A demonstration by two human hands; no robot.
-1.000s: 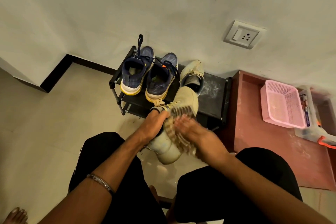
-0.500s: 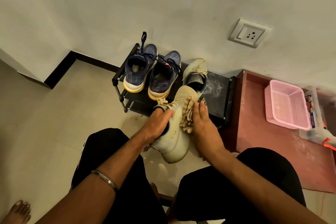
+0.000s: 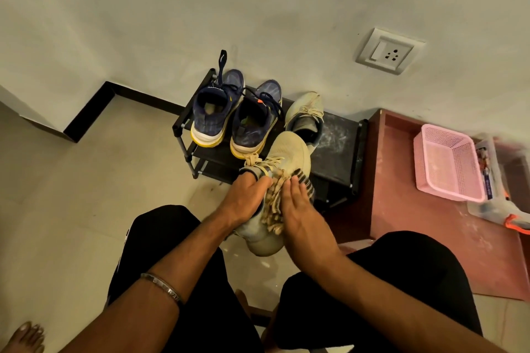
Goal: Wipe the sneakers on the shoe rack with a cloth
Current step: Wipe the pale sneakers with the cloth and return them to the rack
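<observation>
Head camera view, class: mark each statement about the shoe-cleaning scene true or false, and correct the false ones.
1. The left hand grips the beige sneaker at its collar. True.
2. The right hand presses a striped cloth against that sneaker. True.
3. Both navy sneakers lie on the floor. False: they stand on the black shoe rack.
4. The pink basket sits on the shoe rack. False: it sits on the reddish-brown surface right of the rack.
5. A second beige sneaker sits on the rack. True.
</observation>
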